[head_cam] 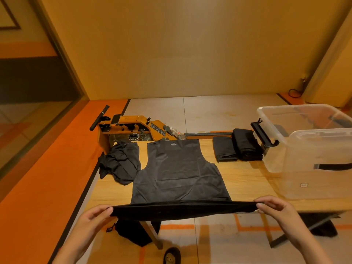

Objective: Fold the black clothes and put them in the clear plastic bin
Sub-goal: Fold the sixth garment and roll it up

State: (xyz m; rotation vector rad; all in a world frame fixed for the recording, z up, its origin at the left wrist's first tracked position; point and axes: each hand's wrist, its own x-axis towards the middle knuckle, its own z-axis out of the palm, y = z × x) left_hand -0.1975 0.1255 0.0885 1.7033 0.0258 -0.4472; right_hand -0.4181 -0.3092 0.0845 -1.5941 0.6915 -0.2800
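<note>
Table (247,180): vest (179,168) flat at the centre, heap of clothes (122,162) just left of it, two folded stacks (244,147) at the far right beside the bin (297,155) on the right end — rowing machine (133,128) on the floor behind the table.

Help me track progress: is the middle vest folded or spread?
Spread: the vest lies flat on the table, armholes showing; left hand and right hand pinch its hem.

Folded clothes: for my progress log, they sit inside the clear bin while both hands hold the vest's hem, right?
No. Head view: the folded clothes lie on the table beside the clear bin, not inside; left hand and right hand hold the vest's hem.
</note>
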